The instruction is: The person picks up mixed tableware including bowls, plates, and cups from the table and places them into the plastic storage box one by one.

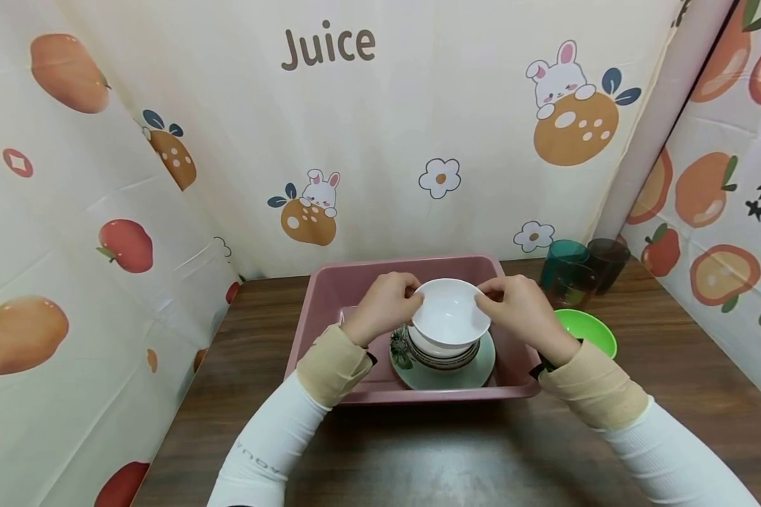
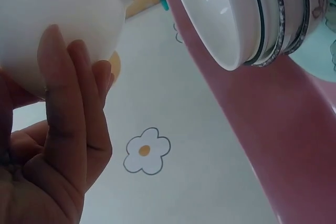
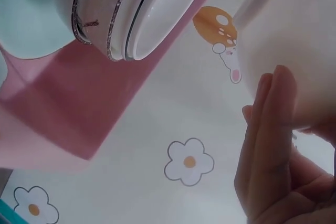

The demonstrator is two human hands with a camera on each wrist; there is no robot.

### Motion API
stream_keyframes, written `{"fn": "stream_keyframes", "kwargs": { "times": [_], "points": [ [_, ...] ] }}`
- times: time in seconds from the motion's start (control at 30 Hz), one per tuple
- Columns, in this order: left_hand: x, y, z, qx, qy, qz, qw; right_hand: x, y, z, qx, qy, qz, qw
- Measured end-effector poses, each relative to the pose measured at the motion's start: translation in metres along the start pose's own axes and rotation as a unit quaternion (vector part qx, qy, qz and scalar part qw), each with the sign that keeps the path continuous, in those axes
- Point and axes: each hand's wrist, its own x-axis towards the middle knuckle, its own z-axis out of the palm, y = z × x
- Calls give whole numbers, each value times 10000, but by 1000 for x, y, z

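Note:
Between my two hands a plain white bowl (image 1: 452,313) is held up by its rim, its inside tilted toward the head camera. My left hand (image 1: 385,308) pinches the left edge, with the fingers against the outer wall in the left wrist view. On the opposite edge my right hand (image 1: 525,315) pinches the rim the same way. Below, a stack of bowls (image 2: 268,19) with dark-banded rims stands on pale green plates (image 1: 444,379) with a leaf pattern. Both wrist views show a gap between the held bowl and this stack. The stack sits inside a pink basin (image 1: 418,396).
Right of the basin lies a bright green bowl (image 1: 590,329), partly behind my right wrist. Behind it stand a teal cup (image 1: 566,255) and dark see-through cups (image 1: 610,262). Dark wood tabletop (image 1: 431,458) extends in front. Printed curtains (image 1: 380,141) enclose the back and sides.

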Motion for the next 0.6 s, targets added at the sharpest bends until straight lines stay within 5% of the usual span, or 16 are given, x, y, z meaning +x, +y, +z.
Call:
{"fn": "stream_keyframes", "kwargs": {
  "times": [0.2, 0.4, 0.6],
  "points": [
    [0, -3, 2, 568, 157, 117, 9982, -6, 13, -8, 278, -165, 279, 9991],
    [3, -12, 7, 1022, 277, 177, 9942, -13, 30, -15, -13, 156, 313, 9994],
    [8, -22, 13, 986, 293, 222, 9944, -21, 49, -12, -40, 85, 524, 9986]
  ]
}}
